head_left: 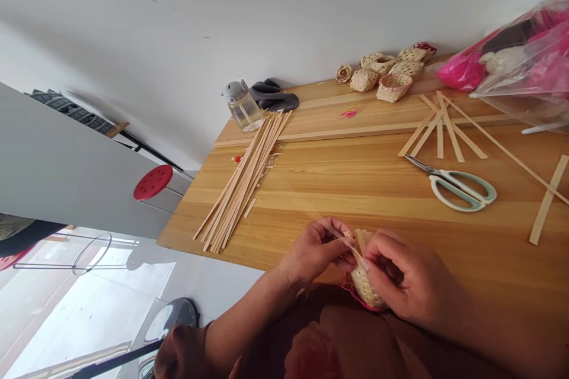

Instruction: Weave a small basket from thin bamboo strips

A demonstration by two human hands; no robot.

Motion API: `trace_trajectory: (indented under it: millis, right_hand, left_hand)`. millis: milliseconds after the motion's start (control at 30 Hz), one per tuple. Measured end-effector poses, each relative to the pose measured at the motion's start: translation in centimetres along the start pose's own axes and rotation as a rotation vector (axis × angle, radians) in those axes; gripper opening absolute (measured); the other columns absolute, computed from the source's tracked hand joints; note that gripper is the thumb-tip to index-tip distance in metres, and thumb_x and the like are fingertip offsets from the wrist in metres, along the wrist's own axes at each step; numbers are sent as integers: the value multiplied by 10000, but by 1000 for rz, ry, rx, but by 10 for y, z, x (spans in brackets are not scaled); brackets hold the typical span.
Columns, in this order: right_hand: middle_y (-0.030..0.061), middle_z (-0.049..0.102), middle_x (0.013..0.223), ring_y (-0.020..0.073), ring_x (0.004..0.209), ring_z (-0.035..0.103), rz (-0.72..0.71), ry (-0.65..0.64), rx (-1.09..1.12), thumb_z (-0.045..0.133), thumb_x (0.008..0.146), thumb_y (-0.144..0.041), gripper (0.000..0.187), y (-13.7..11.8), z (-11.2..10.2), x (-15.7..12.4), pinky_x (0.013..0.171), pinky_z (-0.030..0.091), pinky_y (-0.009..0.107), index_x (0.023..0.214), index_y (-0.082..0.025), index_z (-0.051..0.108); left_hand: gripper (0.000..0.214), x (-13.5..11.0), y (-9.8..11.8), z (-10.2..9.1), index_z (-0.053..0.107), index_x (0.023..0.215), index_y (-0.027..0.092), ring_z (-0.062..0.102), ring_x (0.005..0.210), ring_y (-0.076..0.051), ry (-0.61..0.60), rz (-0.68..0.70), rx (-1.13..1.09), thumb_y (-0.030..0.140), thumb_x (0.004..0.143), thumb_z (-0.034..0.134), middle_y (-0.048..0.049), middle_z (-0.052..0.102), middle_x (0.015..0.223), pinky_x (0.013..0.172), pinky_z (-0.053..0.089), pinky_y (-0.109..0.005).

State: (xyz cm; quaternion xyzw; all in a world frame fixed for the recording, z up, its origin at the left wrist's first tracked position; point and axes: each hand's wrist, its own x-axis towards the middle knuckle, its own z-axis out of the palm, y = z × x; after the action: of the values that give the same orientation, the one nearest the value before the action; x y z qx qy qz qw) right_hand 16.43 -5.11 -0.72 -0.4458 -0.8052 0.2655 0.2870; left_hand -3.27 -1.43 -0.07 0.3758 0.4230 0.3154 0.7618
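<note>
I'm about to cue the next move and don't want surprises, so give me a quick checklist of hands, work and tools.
1. Left hand has a grip: ok, it pinches a thin strip at the top of the piece.
2. Right hand supports the woven piece: ok, fingers at its side.
3. Scissors put down: ok, lying on the table, apart from both hands.
4. Spare strips available: ok, a bundle of strips lies on the table.
5. Pink thread clear of the work: not ok, it trails against the piece.
6. Inside of the piece sound: cannot tell, hidden.
</note>
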Motion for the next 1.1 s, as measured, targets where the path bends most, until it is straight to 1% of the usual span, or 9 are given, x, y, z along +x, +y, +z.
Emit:
trace_trajectory:
  millis: [233, 367, 467, 633, 733, 833, 933, 1000, 1100]
  right_hand:
    - [-28, 542, 690, 129, 556, 526, 55, 23, -11, 539, 918, -198, 147, 0, 4, 1, 525, 403, 254, 788, -238, 485]
    - [-35, 539, 659, 127, 537, 513, 111, 30, -15, 539, 895, -193, 152, -4, 3, 4, 514, 402, 249, 762, -241, 484]
    - [-47, 518, 617, 126, 517, 484, 179, 0, 37, 527, 914, -230, 187, -7, 1, 7, 491, 391, 242, 740, -248, 462]
    - [-47, 523, 610, 131, 517, 472, 267, -52, 155, 500, 969, -312, 233, -8, -3, 9, 464, 371, 242, 747, -250, 465]
    - [-48, 524, 620, 138, 541, 487, 266, -89, 181, 512, 984, -349, 225, -4, -4, 8, 492, 392, 250, 784, -247, 506]
    - [-39, 549, 659, 147, 587, 521, 246, -103, 163, 580, 951, -363, 183, 1, -3, 5, 546, 432, 262, 814, -244, 559]
    - [-34, 573, 666, 142, 590, 531, 226, -71, 157, 646, 903, -345, 180, 4, -2, 1, 554, 438, 263, 784, -238, 564]
    - [-34, 579, 668, 137, 590, 534, 210, -60, 172, 648, 904, -323, 168, 5, -1, 0, 556, 442, 259, 788, -236, 564]
    - [-37, 553, 695, 135, 594, 532, 175, -29, 162, 628, 915, -287, 60, 4, -1, -1, 566, 456, 257, 890, -237, 606]
  left_hand:
    - [484, 4, -5, -8, 647, 872, 139, 659, 575, -133, -42, -41, -81, 440, 620, 930, -21, 674, 681, 588, 561, -247]
    - [465, 7, -9, -6, 629, 807, 147, 643, 529, -136, 21, -40, -118, 466, 624, 912, 0, 640, 610, 522, 545, -237]
    - [468, 9, -10, -3, 644, 791, 139, 615, 483, -122, 84, -18, -108, 487, 621, 906, -5, 651, 606, 476, 512, -220]
    - [537, 7, -7, -3, 730, 857, 102, 626, 489, -125, 94, -13, -105, 596, 679, 844, -30, 672, 618, 483, 518, -222]
    - [558, 5, -8, -6, 722, 865, 105, 646, 492, -138, 116, -33, -131, 621, 687, 834, -38, 678, 582, 490, 539, -221]
    - [507, 1, -11, -9, 670, 821, 118, 673, 505, -149, 157, -73, -182, 567, 685, 863, -53, 705, 605, 473, 541, -206]
    - [464, -6, -15, -11, 628, 798, 125, 716, 557, -166, 199, -122, -235, 512, 710, 869, -63, 724, 648, 487, 555, -202]
    - [461, -11, -16, -10, 632, 820, 125, 728, 584, -168, 251, -102, -224, 505, 716, 871, -65, 739, 685, 508, 564, -208]
    - [468, -18, -17, -9, 665, 849, 118, 734, 627, -162, 339, -7, -152, 513, 710, 875, -75, 765, 764, 535, 563, -210]
